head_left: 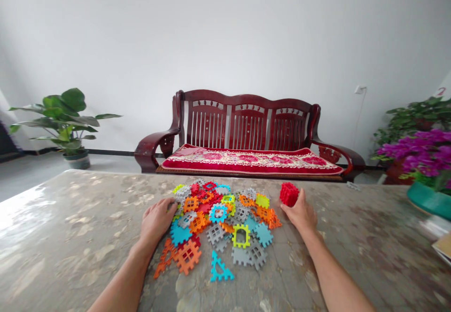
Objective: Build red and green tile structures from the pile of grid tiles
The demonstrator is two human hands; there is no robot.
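Note:
A loose pile of toothed plastic building tiles in several colours lies on the table between my hands, with an orange tile (188, 256), a lime frame tile (241, 236) and a blue triangle tile (220, 269) near its front. My left hand (159, 215) rests at the pile's left edge, its fingers stretched toward the grey and lime tiles; the fingertips partly overlap them. To the right of the pile, my right hand (301, 212) has its thumb and fingers around a red block (289, 194) made of toothed tiles. The fingers behind the block are partly hidden.
Patterned covering spreads over the table (88, 255). A single grey tile (353, 186) lies at the far right. A flower pot (428, 199) and papers (442, 246) stand near the right edge. Behind is a wooden bench (246, 119); a potted plant (75, 159) is at left.

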